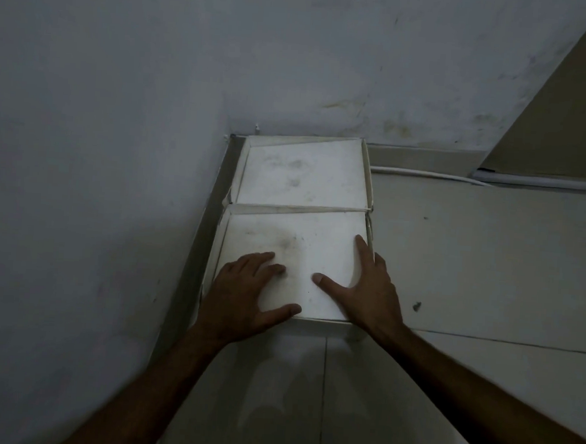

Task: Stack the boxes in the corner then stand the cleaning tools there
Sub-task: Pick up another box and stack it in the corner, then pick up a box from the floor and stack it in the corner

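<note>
Two flat white boxes lie end to end on the floor in the room's corner. The far box [303, 174] sits tight against the back wall. The near box [304, 236] touches its front edge. My left hand [246, 294] rests palm down on the near box's front left part, fingers spread. My right hand [363, 288] lies flat along the near box's right edge, thumb stretched across its top. Neither hand grips anything. No cleaning tools are in view.
A grey wall [99, 175] runs along the left, with a dark skirting strip [197, 250] beside the boxes. A white cable [425, 175] runs along the back wall's base. Pale floor tiles [487, 268] spread to the right. A tan slanted surface [565, 118] rises at the upper right.
</note>
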The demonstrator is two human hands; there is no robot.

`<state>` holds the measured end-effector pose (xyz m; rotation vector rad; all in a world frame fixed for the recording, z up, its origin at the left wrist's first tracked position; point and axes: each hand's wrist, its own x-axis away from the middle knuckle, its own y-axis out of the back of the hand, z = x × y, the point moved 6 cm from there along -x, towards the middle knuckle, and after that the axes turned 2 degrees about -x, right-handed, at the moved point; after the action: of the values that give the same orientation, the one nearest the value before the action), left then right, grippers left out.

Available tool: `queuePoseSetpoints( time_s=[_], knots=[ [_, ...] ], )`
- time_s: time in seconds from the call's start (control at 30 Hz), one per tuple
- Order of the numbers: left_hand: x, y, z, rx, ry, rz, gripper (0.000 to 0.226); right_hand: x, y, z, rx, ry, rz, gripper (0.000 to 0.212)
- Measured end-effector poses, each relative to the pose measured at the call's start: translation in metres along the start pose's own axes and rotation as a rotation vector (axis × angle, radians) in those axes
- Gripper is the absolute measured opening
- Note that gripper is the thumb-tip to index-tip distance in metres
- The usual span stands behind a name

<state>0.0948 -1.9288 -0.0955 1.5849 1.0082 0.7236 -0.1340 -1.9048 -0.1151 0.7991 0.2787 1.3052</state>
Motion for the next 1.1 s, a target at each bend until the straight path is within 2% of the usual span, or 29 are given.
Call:
queuePoseSetpoints(
  time_s=[0.43, 0.6, 0.73, 0.93, 1.1],
  knots=[
    [-0.001, 0.001, 0.0, 0.022, -0.017, -0.013, 0.085, -0.004, 0.001, -0.005, 0.026, 0.023, -0.029, 0.116],
    [0.003, 0.009, -0.011, 0.099, 0.03, 0.038, 0.092, 0.005, 0.009, 0.002, 0.119, 0.019, -0.016, 0.111],
    [0.003, 0.015, -0.023, 0.121, 0.068, 0.153, 0.099, 0.023, 0.017, 0.01, 0.266, 0.085, 0.038, 0.105],
    [0.007, 0.048, -0.043, 0.051, 0.063, 0.214, 0.104, 0.052, 0.045, 0.04, 0.456, 0.153, 0.121, 0.102],
    [0.013, 0.114, -0.071, 0.039, 0.051, 0.241, 0.103, 0.082, 0.109, 0.081, 0.454, 0.141, 0.153, 0.1]
  ],
)
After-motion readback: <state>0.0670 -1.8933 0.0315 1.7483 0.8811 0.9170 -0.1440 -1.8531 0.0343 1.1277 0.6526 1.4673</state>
